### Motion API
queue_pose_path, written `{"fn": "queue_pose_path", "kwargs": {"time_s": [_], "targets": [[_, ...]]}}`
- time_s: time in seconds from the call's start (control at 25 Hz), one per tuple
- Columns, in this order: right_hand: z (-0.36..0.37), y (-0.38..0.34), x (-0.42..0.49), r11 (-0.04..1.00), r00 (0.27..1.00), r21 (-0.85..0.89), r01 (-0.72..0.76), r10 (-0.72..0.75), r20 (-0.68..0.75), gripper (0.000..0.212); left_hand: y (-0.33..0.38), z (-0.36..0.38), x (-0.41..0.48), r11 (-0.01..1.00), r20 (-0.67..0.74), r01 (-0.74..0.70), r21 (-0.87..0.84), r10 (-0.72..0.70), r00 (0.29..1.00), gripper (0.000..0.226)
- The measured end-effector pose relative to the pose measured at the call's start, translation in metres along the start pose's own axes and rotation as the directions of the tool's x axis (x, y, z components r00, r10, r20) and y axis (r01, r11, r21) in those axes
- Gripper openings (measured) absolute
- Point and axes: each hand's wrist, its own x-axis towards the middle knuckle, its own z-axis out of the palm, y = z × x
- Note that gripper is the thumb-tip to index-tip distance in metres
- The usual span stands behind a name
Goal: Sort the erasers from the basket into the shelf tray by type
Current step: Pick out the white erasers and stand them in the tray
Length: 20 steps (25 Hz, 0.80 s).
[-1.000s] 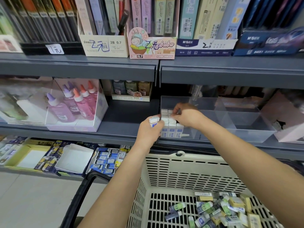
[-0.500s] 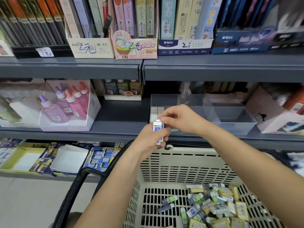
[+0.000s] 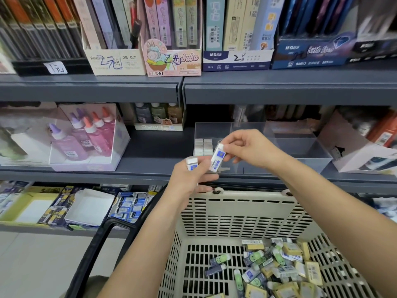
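Not much is sorted yet, going by what's there: one small stack [image 3: 203, 146] of white erasers is lined up in the left compartment of the clear tray [image 3: 300, 166], and the other compartments look bare (glare on the plastic makes that hard to be sure of). A big mixed pile [image 3: 279, 269] is left in the basket [image 3: 247, 198], with green-sleeved, yellow, dark and white-and-blue ones all jumbled, so most of the job is judged to be ahead. A white-and-blue eraser [image 3: 217, 160] is pinched at its top end by the thumb and fingertips of the right hand [image 3: 251, 149] and held tilted just in front of the tray. Its lower end is against the left hand [image 3: 189, 177], though whether it's gripped there too can't be told. A second eraser [image 3: 191, 163] of the same type is wrapped in the curled left fingers, top poking out. As for writing: "2B 0.7" is printed on the cream box [image 3: 116, 61] and again on the pink bunny box [image 3: 171, 61]. "M&G" is seen on the white-and-blue box [image 3: 236, 60] and on the dark box [image 3: 311, 54], where "840X1" is also legible. The eraser sleeves can't be read.
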Motion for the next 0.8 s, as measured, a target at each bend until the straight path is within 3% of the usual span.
{"fn": "queue_pose_path", "kwargs": {"time_s": [0.12, 0.2, 0.36, 0.56, 0.64, 0.8], "targets": [[-0.013, 0.000, 0.014, 0.999, 0.980, 0.025, -0.021, 0.026, -0.196, 0.012, -0.001, -0.007, 0.007, 0.996, -0.123, -0.085, 0.039, 0.089, 0.988, 0.009], [-0.013, 0.004, 0.021, 0.990, 0.960, -0.137, -0.026, -0.014, -0.278, 0.018, -0.003, -0.011, 0.011, 0.996, -0.147, -0.082, -0.028, 0.077, 0.986, 0.009], [0.003, 0.013, 0.024, 0.898, 0.984, -0.437, -0.044, -0.037, -0.176, 0.003, -0.005, -0.012, 0.014, 0.978, -0.093, -0.007, -0.210, -0.013, 0.996, 0.005], [0.014, 0.021, 0.026, 0.873, 0.996, -0.482, -0.071, 0.040, -0.075, 0.005, -0.017, -0.011, 0.015, 0.992, -0.079, -0.121, -0.016, 0.120, 0.990, 0.006], [0.018, 0.023, 0.026, 0.853, 0.998, -0.517, -0.065, 0.044, -0.053, 0.013, -0.018, -0.011, 0.015, 0.980, -0.087, -0.196, 0.025, 0.198, 0.976, 0.015], [0.018, 0.022, 0.024, 0.830, 0.997, -0.554, -0.071, 0.037, -0.073, 0.020, -0.020, -0.008, 0.016, 0.979, -0.066, -0.201, 0.030, 0.203, 0.977, 0.033]]}}
